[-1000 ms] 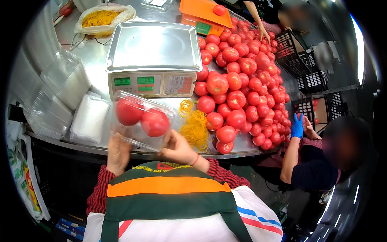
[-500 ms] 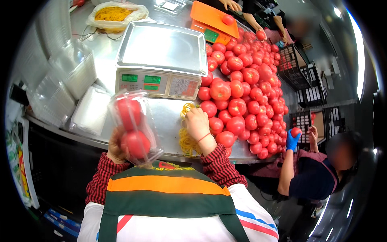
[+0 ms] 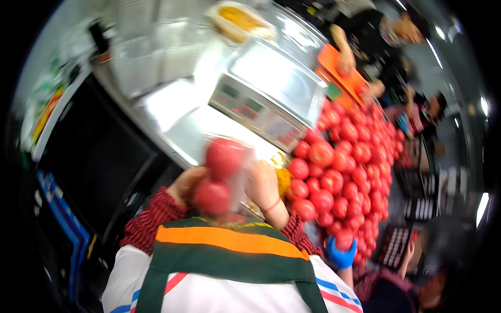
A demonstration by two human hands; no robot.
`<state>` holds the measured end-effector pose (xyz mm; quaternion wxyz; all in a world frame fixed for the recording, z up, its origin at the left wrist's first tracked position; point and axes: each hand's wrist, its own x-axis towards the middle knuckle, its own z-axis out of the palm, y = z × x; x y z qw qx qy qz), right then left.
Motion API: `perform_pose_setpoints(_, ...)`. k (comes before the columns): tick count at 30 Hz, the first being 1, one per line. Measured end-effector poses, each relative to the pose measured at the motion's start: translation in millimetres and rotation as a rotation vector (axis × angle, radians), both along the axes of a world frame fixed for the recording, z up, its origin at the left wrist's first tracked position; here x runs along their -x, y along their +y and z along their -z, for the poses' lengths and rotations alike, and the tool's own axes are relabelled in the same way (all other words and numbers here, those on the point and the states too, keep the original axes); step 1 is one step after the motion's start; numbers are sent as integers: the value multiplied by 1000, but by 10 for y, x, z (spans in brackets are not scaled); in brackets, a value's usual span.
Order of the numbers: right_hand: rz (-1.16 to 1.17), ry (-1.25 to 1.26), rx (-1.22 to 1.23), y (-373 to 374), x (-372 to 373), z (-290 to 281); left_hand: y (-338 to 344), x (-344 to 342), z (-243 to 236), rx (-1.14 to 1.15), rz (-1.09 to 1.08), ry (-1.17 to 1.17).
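A clear plastic box [image 3: 237,181] with two large tomatoes [image 3: 223,157] in it is tilted upright in front of me. My left hand [image 3: 189,181] grips it along its left side. My right hand [image 3: 260,182] is curled at the box's right side, beside the pile of yellow rubber bands [image 3: 283,183]; motion blur hides what its fingers hold. Above them stands the silver scale [image 3: 269,78], and a large heap of tomatoes [image 3: 339,161] lies to my right.
Stacked clear containers [image 3: 151,49], a bag of rubber bands [image 3: 237,21] and an orange scale [image 3: 329,68] are on the steel counter [image 3: 177,125]. Co-workers are at the right and back, one with a blue-gloved hand [image 3: 340,254] on a tomato. Black crates [image 3: 412,188] stand beyond the heap.
The whole view has turned and blurred. My right hand has left the box, reached into the rubber bands, then come back to the box, which now stands more upright in my left hand.
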<state>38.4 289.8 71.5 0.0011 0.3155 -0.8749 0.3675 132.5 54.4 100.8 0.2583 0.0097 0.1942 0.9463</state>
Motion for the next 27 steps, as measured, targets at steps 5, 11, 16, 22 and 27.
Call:
perform_pose_setpoints(5, 88, -861, 367, -352, -86, -132, 4, -277, -24, -39, -88, -45)
perform_pose_setpoints(11, -360, -1409, 671, -1657, 142, -1015, -377, -762, 124, 431, -290, 184)
perform_pose_setpoints(16, -1615, -422, -236, -2432, -565, -2266, -576, -2034, 113, 288, -841, 49)
perform_pose_setpoints(22, -2097, -658, 136, -2997, -1552, -2056, -558, -3960, 99, 358, -1627, -97)
perform_pose_setpoints(27, -1141, -976, 24, -3186, -2056, -1290, -410, -6012, 200, 148, -2316, -278)
